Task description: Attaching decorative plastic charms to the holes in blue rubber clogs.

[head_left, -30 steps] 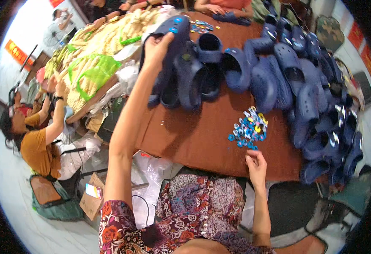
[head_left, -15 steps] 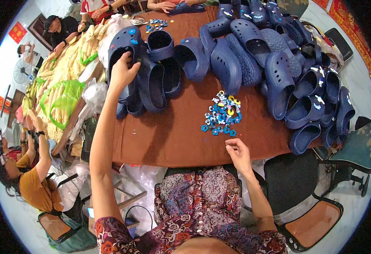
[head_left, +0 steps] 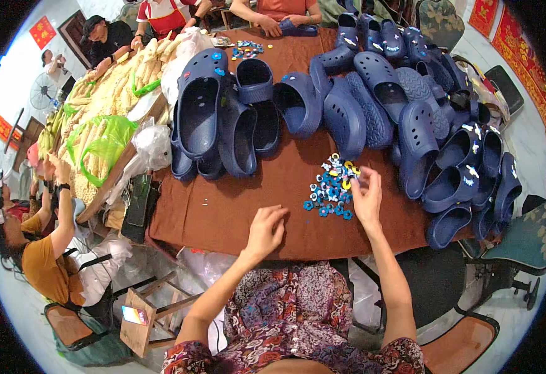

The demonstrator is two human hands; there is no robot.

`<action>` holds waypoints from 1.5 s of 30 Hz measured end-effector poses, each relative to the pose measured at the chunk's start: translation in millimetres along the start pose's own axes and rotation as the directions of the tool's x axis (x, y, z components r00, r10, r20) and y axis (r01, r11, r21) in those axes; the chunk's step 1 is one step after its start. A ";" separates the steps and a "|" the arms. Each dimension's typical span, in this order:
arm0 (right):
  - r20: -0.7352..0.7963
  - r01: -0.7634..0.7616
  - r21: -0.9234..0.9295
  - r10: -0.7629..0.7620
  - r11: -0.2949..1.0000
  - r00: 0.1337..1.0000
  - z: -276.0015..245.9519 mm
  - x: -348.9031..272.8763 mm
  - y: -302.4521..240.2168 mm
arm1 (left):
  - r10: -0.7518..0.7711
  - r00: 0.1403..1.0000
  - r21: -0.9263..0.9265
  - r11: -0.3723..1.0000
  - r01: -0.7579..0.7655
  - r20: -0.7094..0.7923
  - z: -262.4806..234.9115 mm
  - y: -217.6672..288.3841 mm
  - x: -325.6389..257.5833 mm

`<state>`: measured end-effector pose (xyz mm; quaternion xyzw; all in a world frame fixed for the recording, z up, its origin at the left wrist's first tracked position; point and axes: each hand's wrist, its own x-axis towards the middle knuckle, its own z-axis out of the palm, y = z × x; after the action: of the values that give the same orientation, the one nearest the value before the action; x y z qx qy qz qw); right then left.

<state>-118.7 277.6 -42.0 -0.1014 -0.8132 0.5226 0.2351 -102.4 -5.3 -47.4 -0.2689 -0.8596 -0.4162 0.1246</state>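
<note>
My right hand (head_left: pixel 366 198) is at the right edge of a small heap of shoe charms (head_left: pixel 330 187), blue, white and yellow flowers and figures. Its fingertips are drawn together, slightly blurred; whatever they pinch is too small to make out. Over the table's near part, left of the charms, my left hand (head_left: pixel 265 232) hovers with loosely bent fingers apart and nothing visible in them. Beyond it, a navy clog (head_left: pixel 199 115) with a few charms on its upper lies atop several other clogs. Another navy clog (head_left: pixel 298 105) sits farther back, behind the heap.
Many navy clogs (head_left: pixel 417 146) are piled along the right side of the brown-covered table (head_left: pixel 223 215). Peeled corn and kernels (head_left: pixel 108 146) cover a surface at left, beside a green plastic bag (head_left: pixel 101 146). Across the table a person (head_left: pixel 279 15) handles a clog near more charms (head_left: pixel 248 48).
My left hand has let go of the clog at the left and come back toward me. The right hand has moved forward to the charm heap. The view has shifted slightly.
</note>
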 end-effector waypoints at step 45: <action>-0.387 0.215 -0.537 -0.464 0.816 0.797 -79.5 48.4 -57.9 | -0.029 0.999 -0.028 0.999 0.029 0.015 7.1 -10.8 -12.6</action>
<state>-117.2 336.1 50.7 -0.1346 -0.8290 0.2139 0.4989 -98.1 -9.7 -64.3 -0.2613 -0.8584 -0.4279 0.1084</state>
